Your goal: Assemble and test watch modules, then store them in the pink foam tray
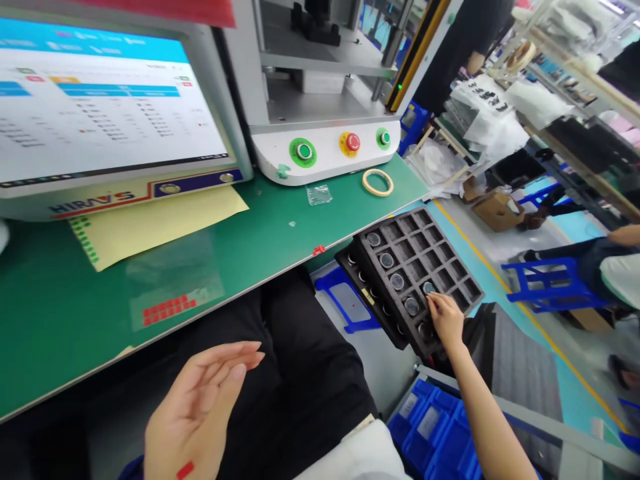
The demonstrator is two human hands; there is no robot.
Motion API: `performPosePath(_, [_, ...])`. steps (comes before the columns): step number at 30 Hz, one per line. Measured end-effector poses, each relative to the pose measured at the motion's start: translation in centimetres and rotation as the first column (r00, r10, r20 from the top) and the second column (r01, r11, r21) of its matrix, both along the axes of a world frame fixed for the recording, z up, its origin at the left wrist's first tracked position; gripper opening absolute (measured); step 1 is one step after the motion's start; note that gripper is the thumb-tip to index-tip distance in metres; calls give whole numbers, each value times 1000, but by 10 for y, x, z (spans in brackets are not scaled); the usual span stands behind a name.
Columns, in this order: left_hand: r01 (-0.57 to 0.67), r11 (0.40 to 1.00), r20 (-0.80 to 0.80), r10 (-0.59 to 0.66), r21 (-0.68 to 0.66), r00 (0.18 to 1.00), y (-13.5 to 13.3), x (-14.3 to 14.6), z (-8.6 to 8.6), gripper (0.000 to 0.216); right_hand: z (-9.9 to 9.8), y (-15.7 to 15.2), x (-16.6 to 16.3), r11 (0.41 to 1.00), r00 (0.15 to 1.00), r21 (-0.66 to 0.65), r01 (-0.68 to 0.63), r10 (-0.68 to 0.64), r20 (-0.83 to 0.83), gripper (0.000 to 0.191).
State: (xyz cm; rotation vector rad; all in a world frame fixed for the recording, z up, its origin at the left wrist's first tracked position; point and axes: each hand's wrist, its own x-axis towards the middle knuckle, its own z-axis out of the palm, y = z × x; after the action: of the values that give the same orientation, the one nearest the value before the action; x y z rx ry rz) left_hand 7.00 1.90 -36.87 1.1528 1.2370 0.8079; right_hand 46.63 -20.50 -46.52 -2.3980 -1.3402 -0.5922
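Note:
Over my lap, my left hand [200,400] holds nothing, its fingers loosely stretched and the thumb just below them. A small red sticker [185,470] is stuck near its wrist. My right hand [447,321] reaches to a black compartment tray [450,267] beside the bench. Its thumb and fingers pinch the edge of a small round part with a dark, glassy face [429,287]. Whether that part is lifted from its pocket I cannot tell. Similar round parts, such as this disc [397,282], fill the tray's near-left row. Another dark tray [367,293] lies underneath.
On the green bench [270,247] are red stickers on a clear sheet [165,312], yellow paper [165,223], a tape roll [377,182] and a small plastic bag [319,195]. Behind stand a monitor [115,100] and a press with buttons [325,150]. Blue bins [430,427] sit low right.

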Motion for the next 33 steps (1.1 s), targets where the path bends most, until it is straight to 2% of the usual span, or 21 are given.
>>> performPosePath(2, [-37, 999, 24, 36, 28, 999, 0, 2, 5, 24, 8, 7, -10, 998, 1000, 57, -30, 29, 5, 30])
performPosePath(4, [-56, 998, 31, 55, 25, 998, -2, 5, 10, 30, 17, 28, -36, 989, 998, 134, -67, 69, -13, 23])
performPosePath(7, [-43, 999, -12, 43, -5, 999, -6, 7, 13, 48, 41, 75, -111, 951, 966, 247, -185, 222, -132, 7])
performPosePath(8, [-26, 998, -44, 28, 49, 999, -7, 5, 13, 52, 53, 90, -142, 916, 900, 287, -279, 354, -255, 6])
performPosePath(9, [-3, 991, -87, 15, 136, 996, -8, 3, 12, 54, 66, 104, -173, 862, 796, 329, -385, 491, -354, 9])
performPosePath(11, [52, 938, -181, 11, 342, 983, -10, -4, 12, 57, 94, 126, -230, 722, 569, 438, -536, 692, -444, 17])
performPosePath(12, [73, 903, -220, 24, 423, 975, -11, -9, 13, 57, 106, 134, -253, 655, 443, 493, -573, 753, -487, 19])
performPosePath(14, [91, 857, -261, 53, 508, 964, -12, -16, 15, 56, 123, 144, -283, 568, 253, 560, -603, 802, -541, 20])
performPosePath(16, [95, 830, -275, 73, 550, 959, -12, -22, 18, 52, 131, 151, -298, 541, 155, 576, -612, 797, -584, 20])
performPosePath(18, [106, 799, -280, 81, 592, 957, -11, -25, 20, 49, 133, 153, -303, 553, 136, 566, -612, 778, -613, 21])
performPosePath(22, [105, 745, -269, 103, 659, 958, -10, -27, 23, 47, 135, 151, -308, 594, 179, 557, -580, 760, -624, 21])
performPosePath(27, [82, 692, -263, 160, 717, 951, -10, -27, 24, 46, 137, 148, -316, 584, 234, 601, -546, 795, -560, 25])
performPosePath(33, [45, 651, -283, 265, 758, 922, -10, -28, 26, 46, 138, 147, -320, 583, 248, 608, -540, 800, -547, 22])
